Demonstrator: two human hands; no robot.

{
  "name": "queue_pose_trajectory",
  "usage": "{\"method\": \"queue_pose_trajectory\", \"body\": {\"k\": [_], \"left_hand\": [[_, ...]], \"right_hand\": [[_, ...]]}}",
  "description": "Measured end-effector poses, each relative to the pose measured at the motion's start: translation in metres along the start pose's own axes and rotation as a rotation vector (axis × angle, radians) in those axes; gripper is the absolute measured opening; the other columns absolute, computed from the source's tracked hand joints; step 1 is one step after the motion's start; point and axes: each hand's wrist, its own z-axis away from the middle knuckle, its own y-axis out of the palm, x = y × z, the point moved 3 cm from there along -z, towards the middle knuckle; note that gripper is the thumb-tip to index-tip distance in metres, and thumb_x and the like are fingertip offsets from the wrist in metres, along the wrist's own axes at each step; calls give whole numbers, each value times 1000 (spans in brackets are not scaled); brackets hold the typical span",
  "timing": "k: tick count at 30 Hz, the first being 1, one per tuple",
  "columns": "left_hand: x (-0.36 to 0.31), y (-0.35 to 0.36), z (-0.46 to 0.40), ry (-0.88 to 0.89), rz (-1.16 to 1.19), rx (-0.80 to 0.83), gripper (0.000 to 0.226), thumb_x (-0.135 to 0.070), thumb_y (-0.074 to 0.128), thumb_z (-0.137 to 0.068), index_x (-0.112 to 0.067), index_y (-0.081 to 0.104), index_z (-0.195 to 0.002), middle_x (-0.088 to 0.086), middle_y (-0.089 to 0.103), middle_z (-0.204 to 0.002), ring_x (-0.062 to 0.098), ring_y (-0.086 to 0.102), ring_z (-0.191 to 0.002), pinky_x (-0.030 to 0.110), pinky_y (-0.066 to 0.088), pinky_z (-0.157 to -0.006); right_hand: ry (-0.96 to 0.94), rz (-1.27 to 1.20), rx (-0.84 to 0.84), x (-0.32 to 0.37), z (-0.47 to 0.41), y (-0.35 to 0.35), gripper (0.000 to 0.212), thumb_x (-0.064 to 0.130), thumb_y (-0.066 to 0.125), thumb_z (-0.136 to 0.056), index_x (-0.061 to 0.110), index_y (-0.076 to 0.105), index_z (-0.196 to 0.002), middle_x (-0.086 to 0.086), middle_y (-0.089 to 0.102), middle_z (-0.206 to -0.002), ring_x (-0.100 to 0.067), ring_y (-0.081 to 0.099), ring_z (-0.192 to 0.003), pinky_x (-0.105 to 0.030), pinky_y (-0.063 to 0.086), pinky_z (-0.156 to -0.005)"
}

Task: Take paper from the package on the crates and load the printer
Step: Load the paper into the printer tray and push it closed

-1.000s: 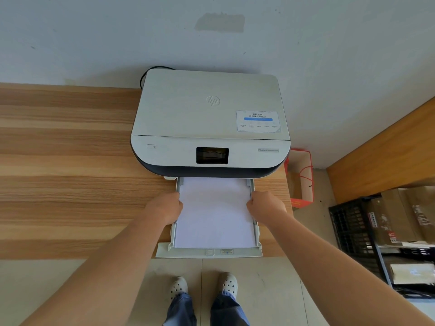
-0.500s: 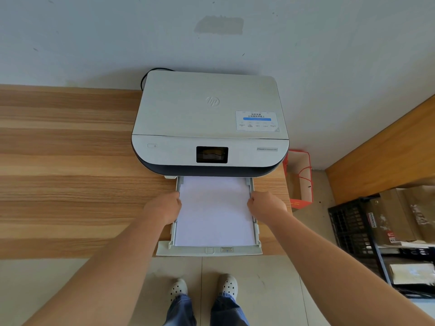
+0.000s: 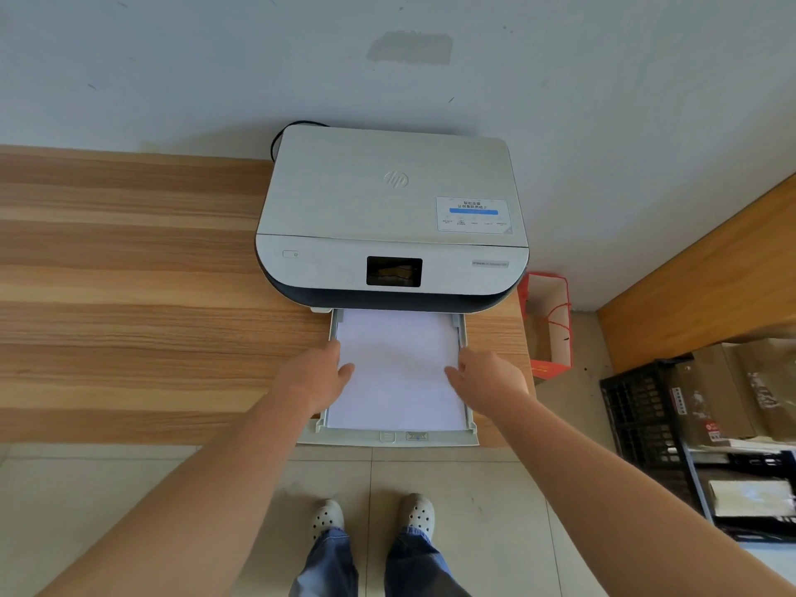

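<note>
Paper (image 3: 398,368) lengthwise (toward printer (image 3: 390,217)).

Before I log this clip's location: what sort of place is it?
Probably a small office or stockroom: a printer on a wooden desk, black crates stacked with cardboard boxes, tiled floor.

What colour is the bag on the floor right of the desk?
Red-orange outside, pale inside, with red cord handles: the bag, in the head view.

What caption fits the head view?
Both hands, left and right, settle paper in the printer tray.
</note>
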Motion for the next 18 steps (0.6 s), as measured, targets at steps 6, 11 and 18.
{"method": "queue_pose_trajectory", "body": {"k": [6, 11, 18], "left_hand": [[-15, 25, 43, 305, -69, -31, 48, -56, 48, -89, -21, 47, -123, -4, 49, -122, 15, 45, -111, 31, 43, -89], [-22, 51, 61, 412, -272, 34, 81, -68, 47, -81, -25, 25, -145, 0, 18, -154, 22, 14, -141, 41, 14, -114], [-17, 60, 54, 360, -385, -39, 73, -47, 55, -88, -21, 21, -148, 6, 12, -159, 29, 7, -145, 46, 13, -115]], "right_hand": [[-277, 89, -59, 18, 40, 23, 46, 58, 44, -91, 22, 48, -120, -1, 55, -117, -20, 55, -102, -37, 50, -84], [-412, 205, -71, 20, 53, 51, 74, 68, 48, -82, 30, 27, -142, -4, 26, -152, -28, 25, -138, -47, 25, -113], [-418, 345, -67, 25, 47, 66, 80, 63, 51, -85, 31, 14, -147, -8, 3, -160, -34, 4, -146, -52, 7, -116]]}}
